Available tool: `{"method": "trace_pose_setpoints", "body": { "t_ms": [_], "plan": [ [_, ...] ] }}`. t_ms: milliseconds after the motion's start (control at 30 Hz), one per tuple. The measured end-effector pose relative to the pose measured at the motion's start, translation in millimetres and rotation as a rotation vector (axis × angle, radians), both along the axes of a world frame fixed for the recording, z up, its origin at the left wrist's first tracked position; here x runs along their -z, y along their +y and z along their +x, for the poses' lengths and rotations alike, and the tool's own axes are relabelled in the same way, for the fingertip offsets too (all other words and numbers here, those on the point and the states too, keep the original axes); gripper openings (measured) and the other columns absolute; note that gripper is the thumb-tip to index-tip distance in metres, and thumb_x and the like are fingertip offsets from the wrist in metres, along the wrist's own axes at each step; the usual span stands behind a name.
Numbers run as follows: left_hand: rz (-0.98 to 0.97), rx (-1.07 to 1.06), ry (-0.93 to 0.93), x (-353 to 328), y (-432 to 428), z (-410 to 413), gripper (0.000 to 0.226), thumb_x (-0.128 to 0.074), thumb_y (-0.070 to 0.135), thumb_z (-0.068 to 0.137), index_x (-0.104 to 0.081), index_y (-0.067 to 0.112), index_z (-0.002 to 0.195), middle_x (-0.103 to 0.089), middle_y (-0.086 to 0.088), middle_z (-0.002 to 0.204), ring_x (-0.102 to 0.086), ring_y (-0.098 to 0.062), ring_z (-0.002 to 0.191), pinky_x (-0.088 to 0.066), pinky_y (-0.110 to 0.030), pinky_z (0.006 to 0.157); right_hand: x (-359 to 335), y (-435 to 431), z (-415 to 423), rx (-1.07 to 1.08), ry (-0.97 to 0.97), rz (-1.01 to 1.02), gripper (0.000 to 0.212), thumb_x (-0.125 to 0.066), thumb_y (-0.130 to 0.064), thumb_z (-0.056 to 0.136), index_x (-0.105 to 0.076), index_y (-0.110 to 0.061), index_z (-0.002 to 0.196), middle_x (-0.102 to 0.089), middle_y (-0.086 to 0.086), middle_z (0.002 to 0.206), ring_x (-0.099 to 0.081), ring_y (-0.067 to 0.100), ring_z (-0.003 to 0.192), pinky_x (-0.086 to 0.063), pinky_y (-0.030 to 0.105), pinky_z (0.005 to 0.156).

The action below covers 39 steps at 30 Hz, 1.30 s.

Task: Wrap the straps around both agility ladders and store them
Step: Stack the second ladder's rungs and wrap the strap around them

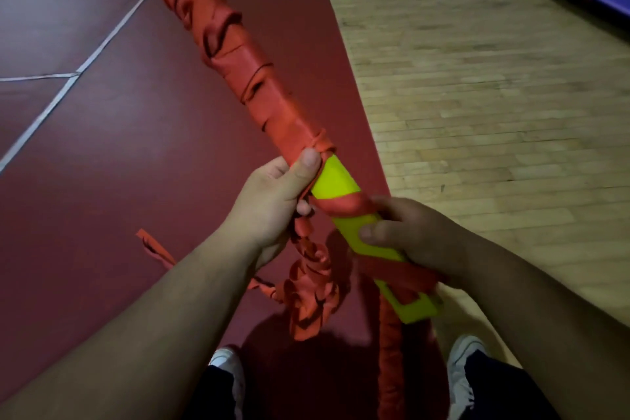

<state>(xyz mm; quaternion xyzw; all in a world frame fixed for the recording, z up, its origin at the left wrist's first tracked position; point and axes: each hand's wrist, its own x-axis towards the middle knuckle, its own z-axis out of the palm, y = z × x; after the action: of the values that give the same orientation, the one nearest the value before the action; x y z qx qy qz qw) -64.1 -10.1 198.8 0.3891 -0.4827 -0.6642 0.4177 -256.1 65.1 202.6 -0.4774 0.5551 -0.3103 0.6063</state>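
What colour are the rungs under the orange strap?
Bright yellow-green rungs, seen in the head view between turns of the strap.

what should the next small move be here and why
Probably one more turn of the orange strap over the bare yellow-green rungs. The left hand pinches it at the wrap's edge, the right hand grips their near end, and slack hangs below.

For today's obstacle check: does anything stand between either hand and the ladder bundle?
Nothing visible does. The left hand holds the orange strap at the ladder bundle, and the right hand grips the bundle's yellow end directly.
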Motion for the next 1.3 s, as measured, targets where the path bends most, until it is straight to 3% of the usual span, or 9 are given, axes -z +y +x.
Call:
{"method": "trace_pose_setpoints", "body": {
  "t_ms": [100, 233, 400, 600, 667, 767, 900, 1067, 1300],
  "plan": [
    [0.01, -0.142, -0.126, -2.8, -2.7, -1.3, 0.038, -0.071, 0.056, 0.07, -0.065, 0.019, 0.067, -0.047, 0.0, 0.051, -0.037, -0.01, 0.043, -0.027, -0.021, 0.041, 4.7, 2.4, 10.3, 0.061, 0.452, -0.104, 0.057, -0.083, -0.061, 0.065, -0.061, -0.04, 0.114, -0.071, -0.01, 0.098, -0.069, 0.008, 0.088, -0.058, 0.036, 0.082],
    [-0.02, -0.117, -0.182, 1.1, 0.1, -4.8, 0.041, -0.073, 0.061, 0.075, -0.068, 0.021, 0.07, -0.051, -0.003, 0.055, -0.038, -0.013, 0.046, -0.025, -0.027, 0.048, 16.1, 13.1, 35.4, 0.056, 0.642, -0.186, 0.054, -0.08, -0.055, 0.073, -0.055, -0.034, 0.116, -0.063, -0.015, 0.098, -0.061, 0.006, 0.088, -0.046, 0.025, 0.074],
    [-0.171, 0.165, -0.101, 2.7, -12.4, 12.0, 0.034, -0.073, 0.052, 0.08, -0.073, 0.026, 0.101, -0.06, 0.01, 0.062, -0.042, -0.003, 0.045, -0.04, -0.021, 0.051, 1.6, 6.0, 22.5, 0.124, 0.297, -0.149, 0.022, -0.08, -0.026, 0.067, -0.065, -0.018, 0.081, -0.069, -0.003, 0.066, -0.065, 0.012, 0.06, -0.052, 0.03, 0.06],
    [0.02, 0.384, 0.111, 9.7, -2.7, 7.4, 0.064, -0.068, 0.057, 0.071, -0.066, 0.011, 0.116, -0.069, 0.012, 0.072, -0.037, 0.001, 0.041, -0.05, -0.015, 0.059, -2.7, 15.7, 17.1, -0.084, -0.263, 0.129, 0.047, -0.07, -0.018, 0.066, -0.06, 0.003, 0.106, -0.064, 0.019, 0.073, -0.061, 0.032, 0.057, -0.055, 0.033, 0.052],
    [0.029, 0.312, 0.121, 8.1, -3.1, 4.6, 0.074, -0.074, 0.06, 0.067, -0.064, 0.006, 0.116, -0.057, 0.013, 0.055, -0.036, -0.001, 0.045, -0.048, -0.015, 0.057, -2.0, 12.8, 12.9, -0.055, -0.227, 0.094, 0.048, -0.072, -0.026, 0.066, -0.064, -0.001, 0.107, -0.066, 0.016, 0.078, -0.064, 0.028, 0.064, -0.055, 0.035, 0.058],
    [-0.022, 0.118, -0.017, 0.2, -2.6, -1.5, 0.039, -0.071, 0.05, 0.068, -0.068, 0.016, 0.087, -0.049, 0.01, 0.046, -0.038, -0.004, 0.044, -0.041, -0.012, 0.048, 1.5, 6.0, 9.9, -0.01, 0.181, -0.098, 0.034, -0.077, -0.042, 0.075, -0.071, -0.024, 0.103, -0.074, 0.001, 0.091, -0.07, 0.017, 0.081, -0.057, 0.041, 0.081],
    [-0.059, -0.045, -0.123, 3.2, 1.7, -9.5, 0.05, -0.078, 0.04, 0.069, -0.052, 0.006, 0.095, -0.042, -0.011, 0.065, -0.042, -0.003, 0.037, -0.031, -0.012, 0.037, 8.5, 10.8, 22.6, 0.06, 0.556, -0.135, 0.069, -0.085, -0.055, 0.068, -0.055, -0.039, 0.128, -0.069, -0.017, 0.108, -0.065, 0.0, 0.097, -0.053, 0.027, 0.088],
    [-0.122, 0.101, -0.119, -0.9, -2.4, -0.2, 0.026, -0.067, 0.027, 0.075, -0.052, 0.009, 0.087, -0.053, 0.008, 0.05, -0.045, -0.004, 0.042, -0.038, -0.014, 0.045, 3.0, 8.4, 15.7, 0.087, 0.496, -0.193, 0.028, -0.08, -0.018, 0.076, -0.069, -0.029, 0.1, -0.074, -0.007, 0.082, -0.07, 0.006, 0.076, -0.056, 0.031, 0.074],
    [-0.034, 0.217, -0.093, 5.5, -9.3, 12.5, 0.015, -0.067, 0.024, 0.09, -0.057, 0.012, 0.091, -0.055, -0.006, 0.061, -0.049, -0.008, 0.045, -0.034, -0.017, 0.042, -2.2, 11.5, 6.9, 0.063, 0.186, -0.152, 0.023, -0.08, -0.011, 0.068, -0.074, -0.013, 0.09, -0.074, 0.013, 0.08, -0.07, 0.026, 0.069, -0.058, 0.045, 0.067]
  ]
}}
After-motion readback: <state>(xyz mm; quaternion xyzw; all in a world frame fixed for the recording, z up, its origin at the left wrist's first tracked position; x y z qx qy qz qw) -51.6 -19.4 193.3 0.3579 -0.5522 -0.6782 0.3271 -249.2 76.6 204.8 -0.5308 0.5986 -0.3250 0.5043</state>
